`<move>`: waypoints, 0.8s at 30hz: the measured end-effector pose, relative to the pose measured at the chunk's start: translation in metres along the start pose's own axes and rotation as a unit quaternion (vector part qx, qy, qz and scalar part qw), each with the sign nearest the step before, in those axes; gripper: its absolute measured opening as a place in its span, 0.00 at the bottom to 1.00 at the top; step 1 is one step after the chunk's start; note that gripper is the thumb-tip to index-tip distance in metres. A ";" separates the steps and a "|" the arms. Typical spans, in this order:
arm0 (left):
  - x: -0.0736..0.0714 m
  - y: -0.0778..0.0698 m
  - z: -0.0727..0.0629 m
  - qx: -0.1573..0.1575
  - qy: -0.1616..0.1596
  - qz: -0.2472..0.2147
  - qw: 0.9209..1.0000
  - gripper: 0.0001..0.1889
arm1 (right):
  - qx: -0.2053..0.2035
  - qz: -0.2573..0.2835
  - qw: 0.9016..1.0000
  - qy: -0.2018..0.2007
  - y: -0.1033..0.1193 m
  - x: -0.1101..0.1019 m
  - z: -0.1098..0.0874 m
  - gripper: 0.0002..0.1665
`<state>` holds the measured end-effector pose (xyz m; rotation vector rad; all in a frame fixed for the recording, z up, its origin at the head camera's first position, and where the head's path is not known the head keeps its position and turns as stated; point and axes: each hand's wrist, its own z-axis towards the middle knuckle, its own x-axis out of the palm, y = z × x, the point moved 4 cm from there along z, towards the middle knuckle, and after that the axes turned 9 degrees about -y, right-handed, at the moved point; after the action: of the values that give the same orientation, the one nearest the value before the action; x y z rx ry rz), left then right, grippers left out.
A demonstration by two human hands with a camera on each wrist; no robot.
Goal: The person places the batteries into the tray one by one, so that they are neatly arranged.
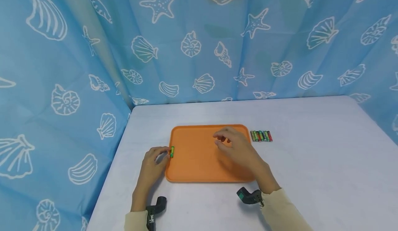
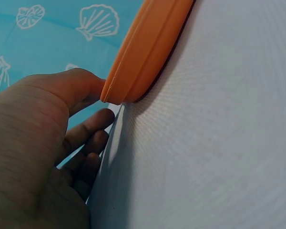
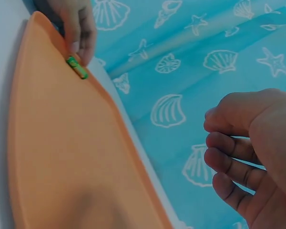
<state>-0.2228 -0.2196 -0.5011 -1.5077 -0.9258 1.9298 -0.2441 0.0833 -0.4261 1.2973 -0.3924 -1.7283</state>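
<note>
A small green and yellow-green battery (image 1: 172, 152) lies along the inside left edge of an orange tray (image 1: 199, 169). Beside it, my left hand (image 1: 153, 167) has its thumb and a fingertip at the tray's rim; the fingertips lie next to the battery, not visibly round it. In the left wrist view the tray's outer wall (image 2: 143, 52) hides the battery. My right hand (image 1: 234, 146) hovers over the tray's right part, fingers loosely bent and holding nothing. The right wrist view shows that same hand (image 3: 257, 148) with a bare palm, well apart from the battery (image 3: 77, 68).
Just right of the tray, a row of several multicoloured batteries (image 1: 261, 136) lies side by side on the white tablecloth (image 1: 323, 162). A blue curtain (image 1: 199, 51) with shell patterns hangs behind the table and along its left side. Both wrists carry black camera mounts (image 1: 250, 196).
</note>
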 end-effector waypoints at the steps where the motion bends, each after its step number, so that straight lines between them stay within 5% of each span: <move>1: 0.000 0.001 0.000 0.000 0.000 0.000 1.000 0.15 | -0.005 -0.004 1.000 -0.002 0.001 -0.004 -0.001 0.12; 14: -0.002 0.004 -0.004 -0.003 -0.002 -0.002 1.000 0.15 | -0.054 -0.025 0.998 -0.023 0.004 -0.021 -0.003 0.11; 24: 0.000 0.000 -0.001 0.003 -0.003 0.006 1.000 0.15 | -0.019 -0.057 0.998 -0.010 -0.021 -0.038 -0.014 0.15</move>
<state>-0.2214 -0.2195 -0.5017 -1.5088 -0.9143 1.9455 -0.2402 0.1291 -0.4241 1.2973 -0.3007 -1.8365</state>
